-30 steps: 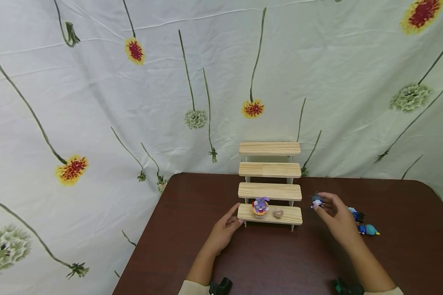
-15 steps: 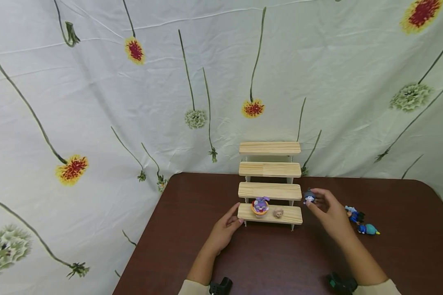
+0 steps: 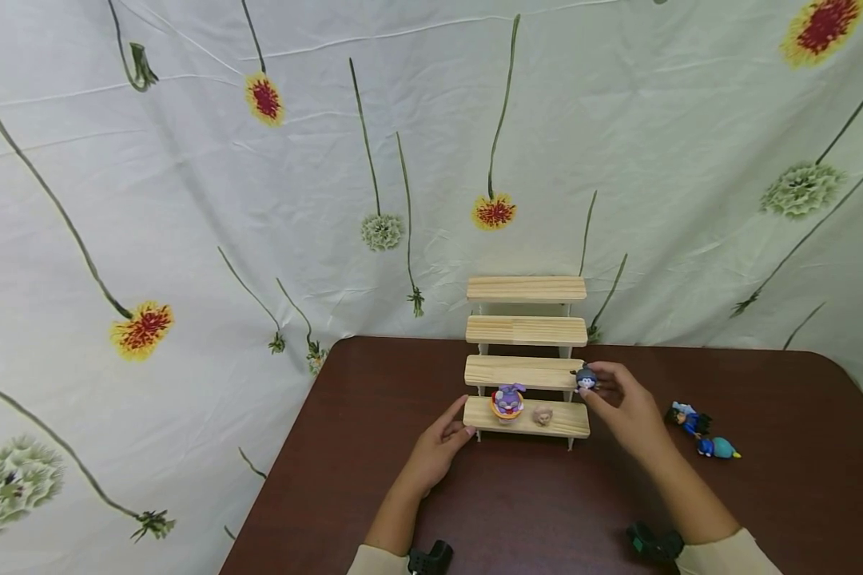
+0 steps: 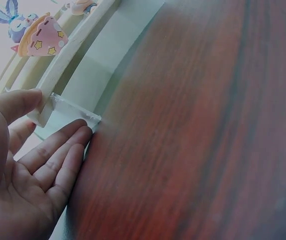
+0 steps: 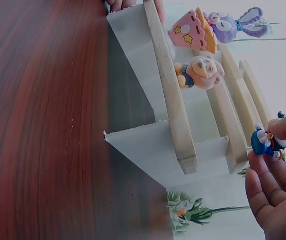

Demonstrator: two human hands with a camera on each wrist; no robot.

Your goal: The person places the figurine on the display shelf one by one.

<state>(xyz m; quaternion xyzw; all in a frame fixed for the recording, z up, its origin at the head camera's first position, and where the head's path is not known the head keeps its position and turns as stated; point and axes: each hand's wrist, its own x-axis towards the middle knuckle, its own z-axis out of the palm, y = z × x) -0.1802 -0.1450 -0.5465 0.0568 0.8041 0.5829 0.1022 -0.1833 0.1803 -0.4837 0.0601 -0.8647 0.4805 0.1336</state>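
Observation:
A four-step wooden display stand (image 3: 503, 329) with pale planks stands on the table. My left hand (image 3: 431, 457) holds the left end of its lowest plank, thumb at the front corner and index finger at the back; the other fingers lie straight by the clear side support (image 4: 75, 106). My right hand (image 3: 629, 415) pinches a small blue figurine (image 5: 267, 142) between thumb and fingers, at the right end of the second step. On the lowest step sit a purple rabbit figurine (image 3: 507, 399) in a pink cup and a small tan animal figurine (image 5: 202, 72).
Two more figurines lie on the dark red-brown table (image 3: 546, 511) to the right: one blue and black (image 3: 688, 418), one blue and teal (image 3: 719, 447). Behind the table hangs a white flower-print cloth (image 3: 316, 160).
My right hand has moved left with the blue figurine, from beside the stand to the right end of the second step. The left hand has stayed in place.

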